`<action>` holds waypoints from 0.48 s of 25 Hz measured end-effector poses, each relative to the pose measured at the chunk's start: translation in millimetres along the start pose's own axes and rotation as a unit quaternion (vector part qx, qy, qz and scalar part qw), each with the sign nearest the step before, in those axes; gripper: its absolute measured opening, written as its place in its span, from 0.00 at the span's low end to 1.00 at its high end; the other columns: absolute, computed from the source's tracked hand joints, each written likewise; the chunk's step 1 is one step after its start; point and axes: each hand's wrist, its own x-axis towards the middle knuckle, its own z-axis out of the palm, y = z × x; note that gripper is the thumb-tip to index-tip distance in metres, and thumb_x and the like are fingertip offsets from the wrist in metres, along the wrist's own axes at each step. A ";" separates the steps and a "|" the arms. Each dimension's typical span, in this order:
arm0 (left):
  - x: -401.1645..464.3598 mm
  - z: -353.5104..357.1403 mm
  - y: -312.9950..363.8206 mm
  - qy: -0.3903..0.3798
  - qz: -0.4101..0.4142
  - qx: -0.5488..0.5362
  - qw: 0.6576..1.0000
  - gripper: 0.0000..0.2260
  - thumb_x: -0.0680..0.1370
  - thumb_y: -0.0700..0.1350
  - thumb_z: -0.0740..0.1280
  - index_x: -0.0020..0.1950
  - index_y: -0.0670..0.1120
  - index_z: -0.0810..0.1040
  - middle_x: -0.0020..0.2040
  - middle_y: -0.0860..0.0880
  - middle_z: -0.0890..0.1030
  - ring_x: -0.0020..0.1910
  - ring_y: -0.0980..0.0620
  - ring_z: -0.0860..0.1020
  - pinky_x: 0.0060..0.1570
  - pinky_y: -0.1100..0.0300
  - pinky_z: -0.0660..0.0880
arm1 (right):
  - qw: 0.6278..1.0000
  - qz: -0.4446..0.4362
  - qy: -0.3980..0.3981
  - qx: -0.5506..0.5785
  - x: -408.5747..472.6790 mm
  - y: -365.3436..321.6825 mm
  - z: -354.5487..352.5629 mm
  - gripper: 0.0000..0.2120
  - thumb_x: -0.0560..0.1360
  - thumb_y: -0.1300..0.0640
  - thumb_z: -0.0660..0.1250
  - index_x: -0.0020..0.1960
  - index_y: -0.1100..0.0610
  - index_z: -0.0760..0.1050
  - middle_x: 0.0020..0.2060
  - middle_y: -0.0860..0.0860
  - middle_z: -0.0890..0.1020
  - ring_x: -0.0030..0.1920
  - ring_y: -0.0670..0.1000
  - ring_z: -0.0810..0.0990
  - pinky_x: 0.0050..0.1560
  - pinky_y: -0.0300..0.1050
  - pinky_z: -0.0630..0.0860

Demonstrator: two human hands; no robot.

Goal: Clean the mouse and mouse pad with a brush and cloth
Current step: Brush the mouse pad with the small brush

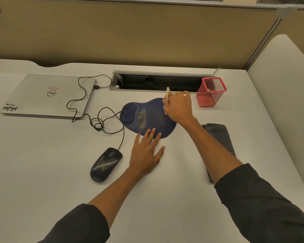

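Brushing of the mouse pad (148, 118) appears to be the step in hand, judged from how things lie. The dark blue pad lies flat near the middle of the desk (42, 172), with pale dusty smears across its middle. At its far right edge the right hand (178, 107) is curled round a pale brush (167, 94), of which only the handle end is seen standing up above the fingers; the bristle end is hidden beneath the hand, so contact with the pad cannot be confirmed. The near edge of the pad is pressed by the straight, spread fingertips of the left hand (146, 151), the palm being laid on the desk just in front of it, and nothing is gripped by that hand.

The next move is judged to call for strokes drawn across the smeared middle, with the pad kept pinned so that it is not dragged along.

The black mouse (105, 164) is found on the desk just left of the left hand, off the pad, its cable (88, 106) looped back to a closed silver laptop (46, 95). A folded dark cloth (218, 134) is lying to the right, partly covered by the right forearm, and is judged to be untouched. A red mesh pen holder (211, 92) stands just beyond the right hand.
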 end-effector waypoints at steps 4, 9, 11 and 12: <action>-0.8 0.5 -0.3 -0.002 0.004 0.000 1.000 0.27 0.80 0.62 0.46 0.78 0.54 0.52 0.79 0.50 0.53 0.78 0.53 0.47 0.76 0.48 0.43 | 0.998 -0.010 -0.049 -0.025 -13.2 -1.0 2.5 0.13 0.78 0.49 0.61 0.52 0.57 0.78 0.45 0.55 0.82 0.48 0.53 0.79 0.63 0.52 0.64; -0.4 0.6 0.1 0.012 0.006 -0.001 1.000 0.26 0.81 0.62 0.47 0.77 0.54 0.54 0.78 0.50 0.54 0.77 0.52 0.49 0.75 0.49 0.42 | 0.991 -0.010 0.056 0.119 -15.2 1.4 -8.9 0.12 0.78 0.50 0.63 0.48 0.58 0.79 0.42 0.55 0.83 0.46 0.52 0.79 0.61 0.52 0.67; -0.9 0.4 -0.4 0.021 0.009 0.000 1.000 0.26 0.81 0.61 0.48 0.77 0.54 0.54 0.78 0.50 0.55 0.77 0.52 0.50 0.75 0.49 0.43 | 0.999 -0.024 -0.012 0.037 -24.2 4.8 -4.5 0.13 0.78 0.50 0.61 0.50 0.58 0.78 0.42 0.55 0.83 0.45 0.52 0.79 0.62 0.52 0.66; -1.3 1.0 -0.7 0.019 0.009 0.004 1.000 0.26 0.81 0.61 0.48 0.77 0.54 0.54 0.78 0.50 0.55 0.77 0.53 0.49 0.75 0.49 0.43 | 1.000 -0.011 -0.029 -0.002 -27.2 7.5 -2.9 0.13 0.79 0.50 0.60 0.51 0.57 0.78 0.43 0.55 0.83 0.46 0.53 0.79 0.63 0.52 0.64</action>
